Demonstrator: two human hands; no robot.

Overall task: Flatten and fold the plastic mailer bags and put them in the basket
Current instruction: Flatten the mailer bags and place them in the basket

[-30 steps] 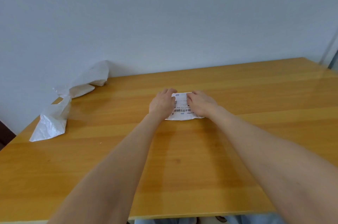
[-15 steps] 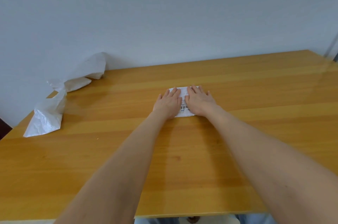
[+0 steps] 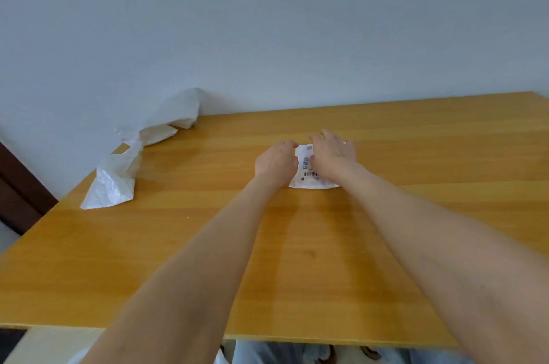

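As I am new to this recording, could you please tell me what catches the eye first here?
In the middle of the table, the left hand and right hand rest on a small folded mailer printed with barcodes. At the far left corner lies a heap of crumpled white bags, reaching up against the wall.

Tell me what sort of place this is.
Likely a plain indoor room, home or office unclear: a wooden table against a bare pale wall, crumpled plastic mailer bags at its far left corner.
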